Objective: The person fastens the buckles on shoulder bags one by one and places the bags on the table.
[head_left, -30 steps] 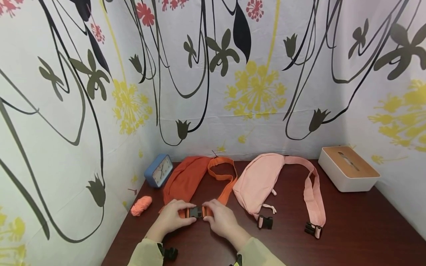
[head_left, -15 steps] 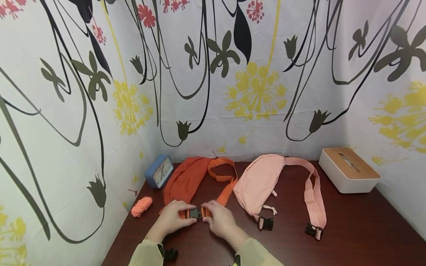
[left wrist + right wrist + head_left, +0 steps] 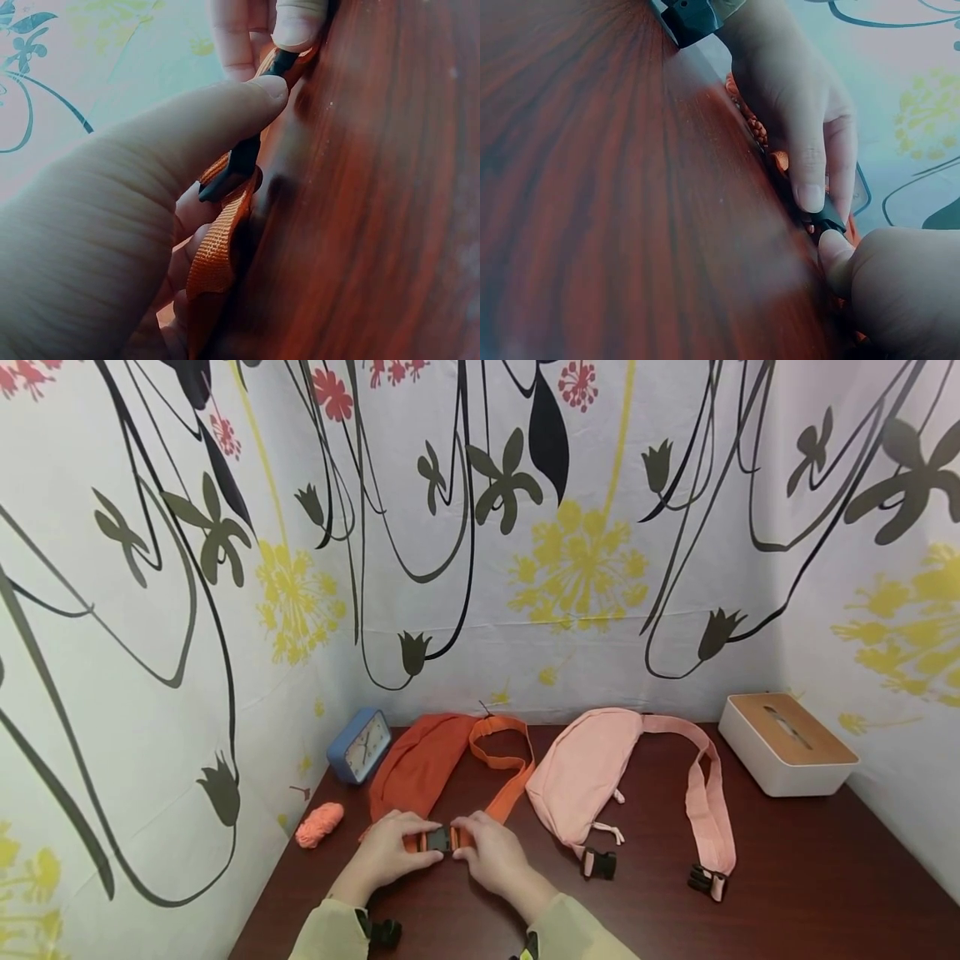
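Black buckle [image 3: 438, 839] on an orange strap [image 3: 512, 789] is inward of the left edge of the tabletop [image 3: 660, 902], its length running from left hand [image 3: 388, 850] to right hand [image 3: 495, 853], each grip pinching one end.

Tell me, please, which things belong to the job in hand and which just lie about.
In use:
left hand
right hand
dark buckle between them
orange strap
orange bag

Lying about, apparently:
pink bag
blue clock
coral bundle
brown-lidded box
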Tool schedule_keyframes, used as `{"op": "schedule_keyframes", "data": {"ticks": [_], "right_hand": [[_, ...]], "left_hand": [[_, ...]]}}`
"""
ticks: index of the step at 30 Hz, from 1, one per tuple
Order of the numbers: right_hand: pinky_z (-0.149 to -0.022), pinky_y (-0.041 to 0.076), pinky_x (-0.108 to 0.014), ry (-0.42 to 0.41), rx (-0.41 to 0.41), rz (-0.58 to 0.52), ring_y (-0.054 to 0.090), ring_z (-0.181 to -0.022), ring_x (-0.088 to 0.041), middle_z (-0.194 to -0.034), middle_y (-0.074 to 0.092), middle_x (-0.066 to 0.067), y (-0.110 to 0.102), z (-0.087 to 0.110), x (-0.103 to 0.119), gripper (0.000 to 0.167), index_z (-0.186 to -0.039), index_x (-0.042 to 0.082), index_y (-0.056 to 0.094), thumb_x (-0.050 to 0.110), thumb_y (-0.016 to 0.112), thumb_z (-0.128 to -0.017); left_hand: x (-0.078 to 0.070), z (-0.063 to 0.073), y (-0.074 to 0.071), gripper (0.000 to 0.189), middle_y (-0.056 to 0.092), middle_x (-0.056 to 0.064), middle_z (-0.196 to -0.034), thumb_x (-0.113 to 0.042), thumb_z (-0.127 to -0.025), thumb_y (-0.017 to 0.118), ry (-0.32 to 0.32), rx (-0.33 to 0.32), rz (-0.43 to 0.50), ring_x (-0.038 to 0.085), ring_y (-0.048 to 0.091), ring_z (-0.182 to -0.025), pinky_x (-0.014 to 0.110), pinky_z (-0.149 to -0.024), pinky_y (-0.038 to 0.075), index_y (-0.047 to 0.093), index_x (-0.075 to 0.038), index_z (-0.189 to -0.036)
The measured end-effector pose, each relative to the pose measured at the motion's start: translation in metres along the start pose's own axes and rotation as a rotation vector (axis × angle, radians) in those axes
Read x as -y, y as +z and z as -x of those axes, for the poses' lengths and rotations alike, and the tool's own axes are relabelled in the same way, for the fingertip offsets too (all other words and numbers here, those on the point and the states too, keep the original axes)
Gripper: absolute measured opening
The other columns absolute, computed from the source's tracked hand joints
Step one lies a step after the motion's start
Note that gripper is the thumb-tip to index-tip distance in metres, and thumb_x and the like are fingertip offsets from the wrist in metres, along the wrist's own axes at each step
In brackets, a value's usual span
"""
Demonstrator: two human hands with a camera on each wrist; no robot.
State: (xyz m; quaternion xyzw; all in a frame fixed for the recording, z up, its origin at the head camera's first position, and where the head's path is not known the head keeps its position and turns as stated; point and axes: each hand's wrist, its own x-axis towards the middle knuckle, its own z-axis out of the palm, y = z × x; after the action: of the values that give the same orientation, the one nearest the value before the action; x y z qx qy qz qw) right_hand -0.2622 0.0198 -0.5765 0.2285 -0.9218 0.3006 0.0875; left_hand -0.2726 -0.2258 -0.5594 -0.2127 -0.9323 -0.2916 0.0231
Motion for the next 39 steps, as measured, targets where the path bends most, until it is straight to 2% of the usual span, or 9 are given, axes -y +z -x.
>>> {"op": "schedule_keyframes", "data": {"ticks": [10,15,18,23,26,33,39], "right_hand": [[-0.088,0.062,-0.037,-0.007,-0.005,0.006,0.075,-0.102,-0.016,-0.114,0.074,0.002,0.002,-0.005,0.004,0.038,-0.128,0.020,0.078,0.028,0.089,-0.093],[-0.090,0.061,-0.036,-0.049,0.032,-0.019,0.074,-0.105,-0.015,-0.115,0.074,0.003,0.007,-0.005,0.012,0.038,-0.128,0.018,0.078,0.032,0.088,-0.094],[-0.091,0.062,-0.037,-0.051,0.041,-0.038,0.074,-0.107,-0.017,-0.116,0.074,0.002,0.009,-0.001,0.016,0.039,-0.129,0.016,0.078,0.032,0.087,-0.095],[-0.092,0.062,-0.037,-0.031,0.036,-0.031,0.074,-0.107,-0.017,-0.116,0.073,0.002,0.009,0.004,0.016,0.039,-0.130,0.016,0.077,0.029,0.088,-0.094],[-0.092,0.062,-0.037,-0.037,0.047,-0.027,0.074,-0.108,-0.017,-0.117,0.073,0.001,0.008,0.003,0.015,0.040,-0.132,0.016,0.076,0.029,0.087,-0.096],[-0.091,0.061,-0.037,-0.030,0.049,-0.040,0.073,-0.106,-0.016,-0.117,0.071,0.001,0.008,0.000,0.015,0.039,-0.132,0.015,0.075,0.026,0.087,-0.097],[-0.091,0.061,-0.037,-0.039,0.042,-0.050,0.073,-0.106,-0.017,-0.118,0.071,0.001,0.007,-0.001,0.017,0.039,-0.132,0.015,0.075,0.023,0.087,-0.096]], "left_hand": [[0.001,-0.001,0.000,0.039,0.075,-0.020,-0.115,-0.053,-0.089,0.091,0.030,-0.029,0.002,0.007,0.062,-0.105,0.036,-0.090,0.055,0.083,-0.038,-0.124],[0.001,-0.004,0.002,0.014,0.077,-0.016,-0.102,-0.042,-0.096,0.087,0.077,-0.068,0.054,0.004,0.065,-0.090,0.028,-0.082,0.055,0.086,-0.034,-0.108],[0.002,-0.005,0.006,0.006,0.078,-0.015,-0.096,-0.038,-0.100,0.083,0.078,-0.073,0.104,0.002,0.066,-0.084,0.025,-0.078,0.055,0.086,-0.034,-0.103],[0.004,-0.003,0.010,0.018,0.077,-0.017,-0.104,-0.048,-0.097,0.084,0.035,-0.020,0.124,0.002,0.066,-0.092,0.026,-0.083,0.055,0.084,-0.037,-0.110],[0.005,-0.002,0.010,0.021,0.077,-0.017,-0.105,-0.050,-0.095,0.086,0.029,-0.007,0.119,0.003,0.065,-0.093,0.028,-0.084,0.055,0.084,-0.037,-0.112],[0.005,-0.005,0.005,0.024,0.077,-0.017,-0.105,-0.051,-0.095,0.086,0.037,-0.009,0.101,0.002,0.063,-0.089,0.028,-0.083,0.055,0.084,-0.036,-0.113],[0.007,-0.005,0.004,0.024,0.078,-0.018,-0.109,-0.051,-0.094,0.086,0.036,-0.014,0.099,0.006,0.069,-0.098,0.033,-0.089,0.058,0.083,-0.038,-0.114]]}}
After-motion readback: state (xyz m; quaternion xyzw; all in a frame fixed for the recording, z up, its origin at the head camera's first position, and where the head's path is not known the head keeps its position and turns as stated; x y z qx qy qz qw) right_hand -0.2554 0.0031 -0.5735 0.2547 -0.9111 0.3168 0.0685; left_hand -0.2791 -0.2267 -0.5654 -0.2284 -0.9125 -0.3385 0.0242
